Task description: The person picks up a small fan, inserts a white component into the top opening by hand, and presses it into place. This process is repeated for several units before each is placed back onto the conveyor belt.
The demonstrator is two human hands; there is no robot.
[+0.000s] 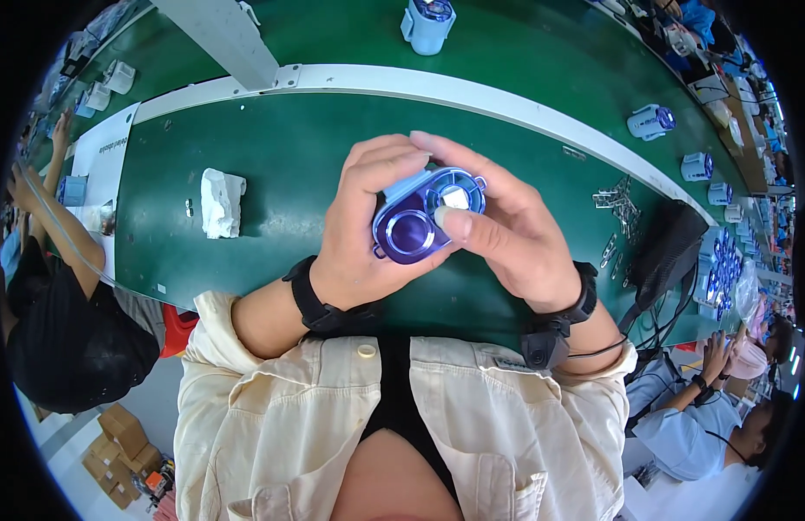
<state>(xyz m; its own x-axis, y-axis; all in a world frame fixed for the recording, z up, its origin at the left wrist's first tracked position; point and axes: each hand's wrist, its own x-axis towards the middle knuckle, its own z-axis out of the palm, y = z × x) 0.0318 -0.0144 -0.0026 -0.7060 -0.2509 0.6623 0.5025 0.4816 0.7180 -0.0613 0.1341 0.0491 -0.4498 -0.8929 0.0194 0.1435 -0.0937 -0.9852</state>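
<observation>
Both hands hold a small blue plastic device (pixel 407 234) over the green table. It has a glossy purple face with two round rings, a light-blue body and small metal loops at its ends. My left hand (pixel 348 213) wraps around its left side and underside, the fingers reaching over its far edge. My right hand (pixel 519 230) grips the other side, its thumb lying across the upper ring beside a small white square. The fingertips behind the device are partly hidden. A crumpled white cloth or tissue (pixel 221 203) lies left of my left hand.
A white metal rail (pixel 376 78) crosses the green table (pixel 281 148) beyond my hands. Past it stand similar blue devices (pixel 428 28). Metal clips (pixel 621 208) and a black bag (pixel 667 256) lie at the right. Other people (pixel 72 321) work on both sides.
</observation>
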